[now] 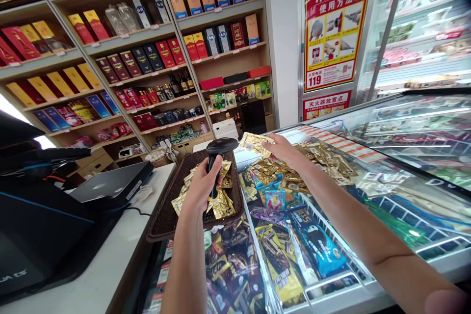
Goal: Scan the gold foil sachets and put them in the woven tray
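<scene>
My left hand (201, 182) is wrapped round the handle of a black barcode scanner (222, 145), held upright over a brown woven basket (160, 221). Several gold foil packets (222, 204) lie in that basket. To the right, my right hand (282, 149) pinches a single gold packet (253, 143) by its edge, level with the scanner's head and a little apart from it. Beneath my right forearm, a heap of similar gold packets (324, 159) is spread on the freezer's glass top (245, 169).
A white counter (128, 240) with a black checkout machine (37, 235) stands at left. Inside the freezer, wire baskets (331, 282) hold wrapped ice creams (279, 265). Shelves (217, 10) of boxed goods line the back wall, beside a red poster (336, 24).
</scene>
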